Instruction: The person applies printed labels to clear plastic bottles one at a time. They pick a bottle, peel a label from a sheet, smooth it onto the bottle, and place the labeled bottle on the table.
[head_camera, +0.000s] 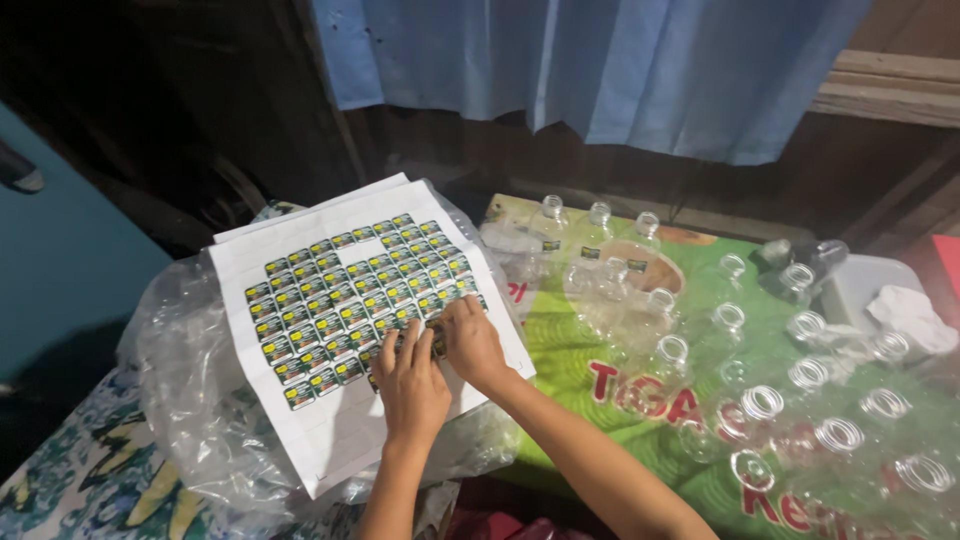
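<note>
A white sheet (330, 440) carrying rows of several small green and yellow stickers (340, 295) lies on a heap of clear plastic bags (190, 390). My left hand (412, 385) and my right hand (472, 345) rest side by side on the sheet's lower right part, fingertips pinching at one sticker near the end of a row. Which hand has hold of the sticker is hidden by the fingers. The lower rows of the sheet are bare backing.
Several clear uncapped plastic bottles (760, 405) stand on a green printed mat (560, 350) to the right. A white tub (870, 285) with crumpled paper sits at far right. A blue curtain (600, 60) hangs behind; a patterned cloth (80, 490) lies lower left.
</note>
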